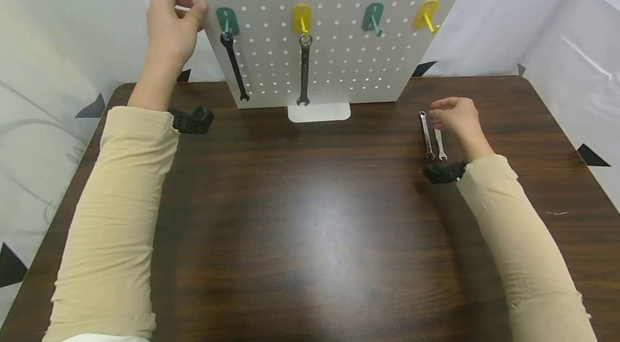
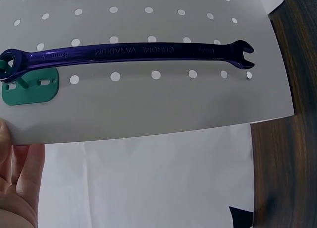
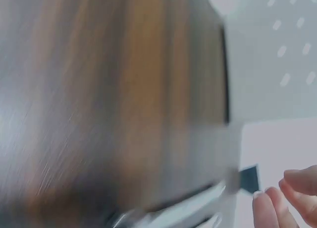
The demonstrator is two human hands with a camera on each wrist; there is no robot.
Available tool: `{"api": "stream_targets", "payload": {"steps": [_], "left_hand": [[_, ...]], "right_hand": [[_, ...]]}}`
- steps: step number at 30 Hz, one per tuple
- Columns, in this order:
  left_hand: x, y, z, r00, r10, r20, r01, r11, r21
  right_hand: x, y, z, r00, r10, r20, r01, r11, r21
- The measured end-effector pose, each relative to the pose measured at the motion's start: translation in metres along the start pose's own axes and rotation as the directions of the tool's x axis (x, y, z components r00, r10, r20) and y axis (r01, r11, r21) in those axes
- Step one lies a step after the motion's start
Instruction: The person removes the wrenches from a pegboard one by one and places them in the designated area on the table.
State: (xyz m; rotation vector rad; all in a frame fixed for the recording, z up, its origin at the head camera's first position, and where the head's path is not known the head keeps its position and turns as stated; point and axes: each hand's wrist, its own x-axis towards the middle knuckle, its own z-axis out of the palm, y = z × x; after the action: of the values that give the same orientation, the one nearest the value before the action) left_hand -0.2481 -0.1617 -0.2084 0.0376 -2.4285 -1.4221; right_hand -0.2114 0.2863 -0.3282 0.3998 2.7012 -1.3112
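My left hand (image 1: 169,24) grips the upper left corner of a grey pegboard (image 1: 349,75), thumb in front and fingers behind. A dark combination wrench (image 1: 234,66) hangs by its ring from the left green hook (image 1: 227,20); its purple-tinted shank (image 2: 148,52) crosses the left wrist view. Another wrench (image 1: 304,68) hangs from the yellow hook (image 1: 301,18) beside it. My right hand (image 1: 459,116) is over the table's right side with bent fingers (image 3: 267,210) and nothing visible in them. Near it lie two silver wrenches, one (image 1: 426,134) fully visible, the other (image 1: 439,144) partly hidden by the hand.
A second green hook (image 1: 373,18) and a second yellow hook (image 1: 426,16) on the board's right half carry nothing. The board stands on a white base (image 1: 319,112) at the rear of the dark wooden table (image 1: 300,196). White sheeting (image 1: 542,8) hangs behind.
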Motion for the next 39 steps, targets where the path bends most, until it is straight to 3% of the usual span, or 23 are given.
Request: {"api": "stream_targets", "payload": {"steps": [9,17,24,29,39], "left_hand": [[-0.002,-0.002,0.000,1.000,0.010,0.001,-0.010,1.000,0.014],[-0.002,-0.002,-0.001,1.000,0.018,0.001,-0.018,0.999,0.042],[-0.002,0.000,0.000,1.000,0.017,0.006,-0.017,0.998,0.052],[-0.002,0.000,0.000,1.000,0.017,0.004,-0.017,0.998,0.066],[-0.002,-0.002,0.000,1.000,0.022,-0.007,-0.022,0.998,0.058]], "right_hand": [[-0.018,-0.062,0.032,0.980,-0.166,0.110,0.155,0.982,0.105],[-0.030,-0.107,0.062,0.956,-0.248,0.159,0.209,0.951,0.227],[-0.032,-0.127,0.087,0.928,-0.348,0.133,0.296,0.906,0.304],[-0.032,-0.137,0.102,0.915,-0.384,0.126,0.317,0.875,0.367],[-0.035,-0.145,0.124,0.885,-0.434,0.169,0.355,0.864,0.357]]}}
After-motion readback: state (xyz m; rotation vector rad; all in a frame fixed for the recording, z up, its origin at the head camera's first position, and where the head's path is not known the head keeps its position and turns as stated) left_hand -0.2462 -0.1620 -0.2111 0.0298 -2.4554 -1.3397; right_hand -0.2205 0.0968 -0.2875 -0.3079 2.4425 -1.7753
